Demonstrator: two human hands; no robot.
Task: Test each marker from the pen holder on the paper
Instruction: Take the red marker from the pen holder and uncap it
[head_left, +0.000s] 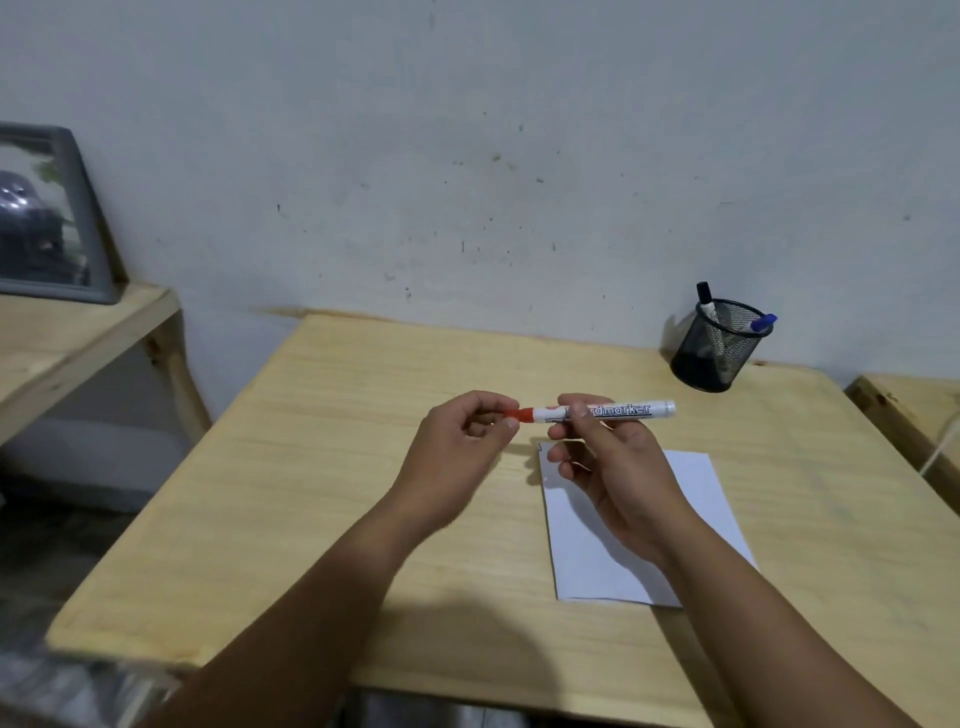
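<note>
I hold a white board marker (631, 410) level above the wooden table (322, 467). My right hand (608, 467) grips its barrel. My left hand (462, 447) pinches the marker's red cap (519, 413) at its left end. A white sheet of paper (701, 499) lies on the table under my right hand, partly hidden by it. At the back right stands a black mesh pen holder (714, 345) with a black-capped marker (705, 300) and a blue-capped marker (761, 322) in it.
A second wooden table (67, 343) to the left carries a grey framed picture (47, 218) leaning on the wall. Another wooden surface (909, 410) borders the right side. The wall rises directly behind the table.
</note>
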